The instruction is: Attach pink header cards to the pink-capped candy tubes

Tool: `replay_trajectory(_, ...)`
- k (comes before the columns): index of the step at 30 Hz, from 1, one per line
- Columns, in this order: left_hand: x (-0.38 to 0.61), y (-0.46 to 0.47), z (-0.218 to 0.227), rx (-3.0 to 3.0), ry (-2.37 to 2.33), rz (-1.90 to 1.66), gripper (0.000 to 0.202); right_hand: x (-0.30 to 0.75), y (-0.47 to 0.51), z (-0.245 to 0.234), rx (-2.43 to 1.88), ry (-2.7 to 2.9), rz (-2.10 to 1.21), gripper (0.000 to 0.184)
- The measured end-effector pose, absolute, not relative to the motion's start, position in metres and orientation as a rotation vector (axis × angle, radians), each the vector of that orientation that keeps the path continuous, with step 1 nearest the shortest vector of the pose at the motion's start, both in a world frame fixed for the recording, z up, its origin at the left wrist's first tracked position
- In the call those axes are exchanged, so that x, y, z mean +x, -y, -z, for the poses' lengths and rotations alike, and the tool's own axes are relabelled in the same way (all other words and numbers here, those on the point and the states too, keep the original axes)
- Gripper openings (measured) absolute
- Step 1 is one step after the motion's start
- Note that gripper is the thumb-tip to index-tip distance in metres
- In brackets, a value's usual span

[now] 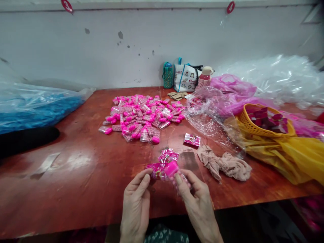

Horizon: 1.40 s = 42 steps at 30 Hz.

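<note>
My left hand (136,199) pinches a shiny pink wrapper (157,169) at the near edge of the red-brown table (83,168). My right hand (194,195) grips a small clear container with a pink cap (172,169), pressed against that wrapper. A second crinkled pink wrapper (168,156) lies just beyond my fingers. Farther back sits a pile of several clear pink-capped containers (143,116). A single pink packet (191,140) lies flat to the right of my hands.
A beige crumpled cloth (224,164) lies right of my hands. An orange basket of pink packets (265,120) rests on yellow plastic, with clear and pink plastic sheeting behind. A bag of blue items (32,108) is at left. Bags and a bottle (186,77) stand by the wall.
</note>
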<state>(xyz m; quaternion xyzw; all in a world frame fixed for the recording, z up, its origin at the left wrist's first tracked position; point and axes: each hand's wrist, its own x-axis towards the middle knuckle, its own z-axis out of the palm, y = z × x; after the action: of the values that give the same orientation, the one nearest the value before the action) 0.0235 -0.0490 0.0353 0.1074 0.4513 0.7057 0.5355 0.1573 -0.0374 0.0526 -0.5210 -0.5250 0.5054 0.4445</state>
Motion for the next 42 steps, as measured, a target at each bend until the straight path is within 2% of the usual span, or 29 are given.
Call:
replay_trajectory(4,0.021,0.046,-0.036,0.273,-1.080,-1.690,0.014,0.162,0.034,-0.051,-1.205,1.357,-1.408,0.026)
replay_trajectory(8,0.021,0.042,-0.036,0.360,-1.129,-1.655,0.015,0.164,0.031,-0.046,-1.105,1.365,-1.632,0.036)
replay_trajectory(14,0.031,0.032,-0.038,0.569,-1.237,-1.890,0.052,0.159,0.033,-0.040,-1.115,1.322,-1.576,0.039)
replay_trajectory(16,0.035,0.029,-0.040,0.488,-1.216,-1.961,0.057,0.156,0.035,-0.038,-1.156,1.317,-1.514,0.041)
replay_trajectory(18,0.037,0.029,-0.041,0.368,-1.136,-1.886,0.048,0.154,0.036,-0.036,-1.169,1.320,-1.461,0.042)
replay_trajectory(21,0.039,0.030,-0.042,0.227,-0.968,-1.682,0.020,0.151,0.036,-0.035,-1.127,1.346,-1.429,0.040)
replay_trajectory(23,0.039,0.031,-0.041,0.184,-0.888,-1.594,0.014,0.150,0.035,-0.034,-1.104,1.372,-1.420,0.038)
replay_trajectory(29,0.043,0.029,-0.035,0.178,-0.838,-1.530,0.018,0.146,0.033,-0.031,-1.160,1.495,-1.347,0.014)
replay_trajectory(35,0.046,0.028,-0.038,0.224,-0.828,-1.490,0.029,0.142,0.035,-0.039,-1.074,1.443,-1.486,0.022)
replay_trajectory(38,0.043,0.029,-0.040,0.304,-0.861,-1.490,0.028,0.142,0.035,-0.038,-1.035,1.399,-1.527,0.025)
replay_trajectory(42,0.040,0.032,-0.041,0.374,-0.890,-1.456,0.021,0.139,0.035,-0.032,-1.060,1.439,-1.411,0.024)
